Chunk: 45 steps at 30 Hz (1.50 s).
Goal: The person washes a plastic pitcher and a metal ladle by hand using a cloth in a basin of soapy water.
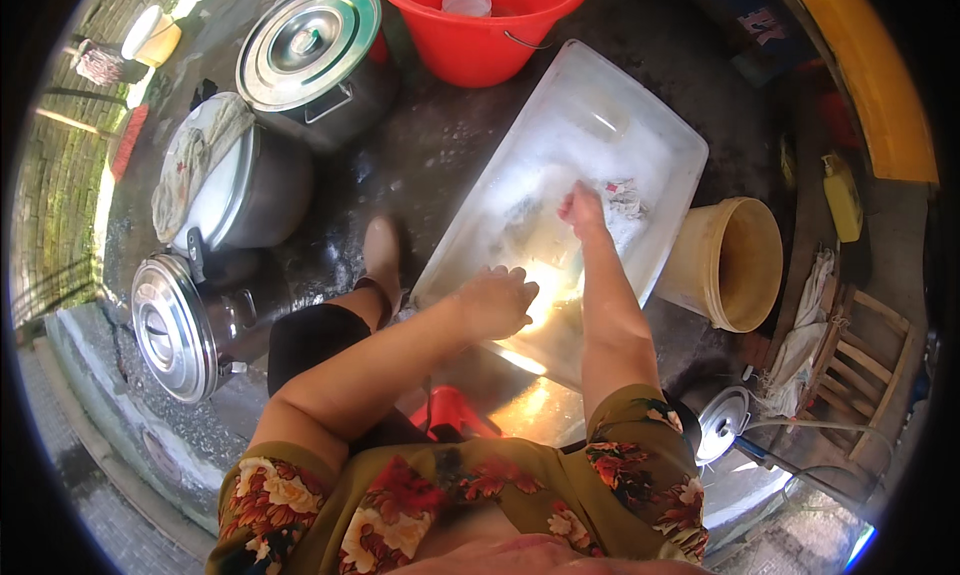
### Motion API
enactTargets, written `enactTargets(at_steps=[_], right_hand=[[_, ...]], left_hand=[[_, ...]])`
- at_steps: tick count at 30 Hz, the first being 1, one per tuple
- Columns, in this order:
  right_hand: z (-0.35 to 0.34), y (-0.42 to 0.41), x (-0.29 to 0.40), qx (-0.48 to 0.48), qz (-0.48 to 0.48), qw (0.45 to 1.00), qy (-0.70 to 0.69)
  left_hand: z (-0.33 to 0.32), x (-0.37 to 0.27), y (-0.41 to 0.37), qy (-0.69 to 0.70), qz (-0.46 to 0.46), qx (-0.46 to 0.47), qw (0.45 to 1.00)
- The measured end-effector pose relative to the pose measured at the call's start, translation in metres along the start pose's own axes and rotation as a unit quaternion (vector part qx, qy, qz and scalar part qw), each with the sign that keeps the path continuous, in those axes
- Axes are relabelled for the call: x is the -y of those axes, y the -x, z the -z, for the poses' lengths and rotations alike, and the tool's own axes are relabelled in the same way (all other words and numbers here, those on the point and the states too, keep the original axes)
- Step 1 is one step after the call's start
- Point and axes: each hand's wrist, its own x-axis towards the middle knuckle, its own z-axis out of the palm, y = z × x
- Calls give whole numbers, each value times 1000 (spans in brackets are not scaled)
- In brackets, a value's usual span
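Observation:
Before me a large translucent plastic tub (651, 98) lies at a slant, holding cloudy water and white suds (551, 181). My right hand (583, 209) reaches into the tub with curled fingers, at the suds. Just right of it is a crumpled pale cloth (626, 198) with a red mark; I cannot tell whether the hand grips anything. Over the tub's near left part hangs my left hand (499, 303), its fingers bent and its palm hidden. A clear rounded object (600, 117) shows faintly near the far end. Bright glare covers the water between my hands.
Lidded metal pots (307, 38) stand at left, one lid draped with a cloth (191, 170). A red bucket (465, 46) is beyond the tub. On the right are a cream bucket (690, 260), a yellow pump bottle (841, 200) and a wooden slatted frame (862, 357). The floor (405, 151) looks wet.

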Motion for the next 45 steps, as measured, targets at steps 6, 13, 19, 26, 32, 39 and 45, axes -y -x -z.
enactTargets(at_steps=[6,13,19,26,32,39,45], right_hand=[[23,83,5,-63,44,976,206],[26,78,6,114,149,722,666],[-39,140,85,19,-71,756,650],[-63,189,175,-24,78,783,616],[-83,286,260,-161,341,836,399],[-19,122,19,-90,234,746,616],[-55,165,61,-82,148,964,204]], left_hand=[[20,-26,-1,-21,-19,7,1000],[47,-53,24,-30,-59,-18,998],[71,-62,65,4,-22,-48,999],[81,-2,61,11,151,-134,979],[87,29,45,55,147,-312,937],[100,5,36,57,162,-190,967],[98,19,36,102,182,-216,954]])
